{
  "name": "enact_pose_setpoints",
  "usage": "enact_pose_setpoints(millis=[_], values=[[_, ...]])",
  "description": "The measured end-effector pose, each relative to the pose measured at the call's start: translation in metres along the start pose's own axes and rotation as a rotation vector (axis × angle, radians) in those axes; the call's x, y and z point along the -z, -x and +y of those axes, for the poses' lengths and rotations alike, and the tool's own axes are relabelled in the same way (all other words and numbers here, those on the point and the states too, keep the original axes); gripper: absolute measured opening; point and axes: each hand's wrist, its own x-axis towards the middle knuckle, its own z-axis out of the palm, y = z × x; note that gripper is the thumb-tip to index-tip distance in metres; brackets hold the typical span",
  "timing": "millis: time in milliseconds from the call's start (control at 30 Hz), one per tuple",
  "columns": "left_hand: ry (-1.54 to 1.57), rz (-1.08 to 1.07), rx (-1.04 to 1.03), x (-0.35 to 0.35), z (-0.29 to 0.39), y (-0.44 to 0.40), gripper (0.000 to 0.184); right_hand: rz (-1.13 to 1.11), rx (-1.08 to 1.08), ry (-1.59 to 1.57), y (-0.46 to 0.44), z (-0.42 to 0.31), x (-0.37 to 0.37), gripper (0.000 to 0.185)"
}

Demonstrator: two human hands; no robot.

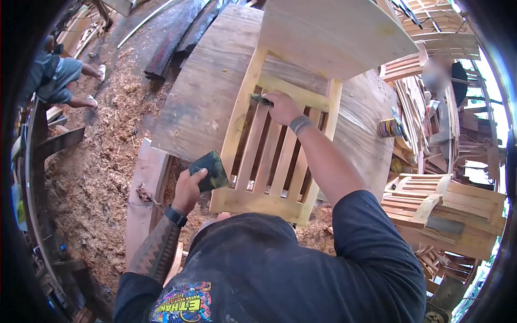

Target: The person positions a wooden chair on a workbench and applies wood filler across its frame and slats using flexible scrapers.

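Note:
A wooden chair (257, 203) lies on a large plywood sheet, its slatted back toward me and its broad seat panel (328, 35) rising at the far end. My left hand (187, 189) grips a dark square board (210, 171) smeared with yellowish paste, beside the chair's left side rail. Closed around a small dark scraper (260, 99), my right hand (281, 109) is over the upper left of the slats, near the crossrail. Yellowish patches mark the rails. The scraper's edge is too small to make out clearly.
The plywood sheet (188, 113) lies beneath the chair. A can (389, 128) stands at its right edge. More slatted chair parts (414, 199) are stacked on the right. Wood shavings (102, 177) cover the floor at left, where another person's legs (70, 81) show. A second person is at right.

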Motion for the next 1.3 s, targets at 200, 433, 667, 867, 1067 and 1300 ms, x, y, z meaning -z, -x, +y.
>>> enact_pose_setpoints(millis=[200,433,667,867,1067,1300], values=[[0.093,-0.007,0.052,0.008,0.003,0.0,0.026,-0.028,-0.094,0.022,0.04,-0.041,-0.018,0.043],[0.068,0.014,0.017,0.033,0.001,0.011,0.026,0.024,-0.141,-0.052,0.102,-0.092,-0.051,0.043],[0.081,0.023,0.035,0.046,0.002,0.018,0.027,0.063,-0.074,-0.071,0.177,-0.146,-0.094,0.049],[0.07,-0.042,0.045,0.045,-0.001,0.02,0.029,0.055,-0.093,-0.149,0.231,-0.185,-0.125,0.054],[0.187,-0.04,0.063,0.037,-0.011,0.02,0.024,-0.003,-0.135,-0.283,0.234,-0.181,-0.105,0.041],[0.591,-0.147,0.172,-0.015,0.036,0.048,0.026,0.216,-0.265,-0.682,0.199,-0.221,0.03,0.03]])
